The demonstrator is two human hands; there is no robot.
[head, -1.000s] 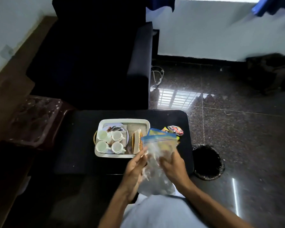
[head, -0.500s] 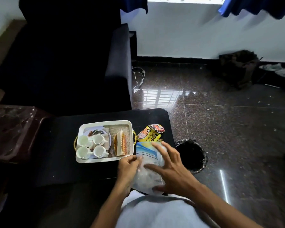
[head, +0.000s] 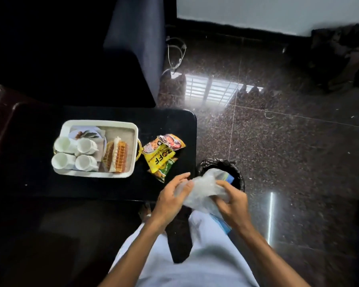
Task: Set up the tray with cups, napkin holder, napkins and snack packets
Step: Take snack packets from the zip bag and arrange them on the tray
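Both hands off right of tray, past bench corner: right hand fingers clamped round crumpled plastic bag, left hand fingers pinching its edge. On bench just right of tray: snack packets, not yet in. Inside: cups, napkin holder. Risk: bag swinging back knocks packets over bench edge toward bin, right of tray. Tray room: narrow strip along right wall only.

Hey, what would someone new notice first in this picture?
Probably the white tray on the dark table, holding four white cups and a woven napkin holder. Then the bright snack packets lying on the table right of the tray, and nearer the camera the right hand gripping a crumpled clear plastic bag, the left hand against it.
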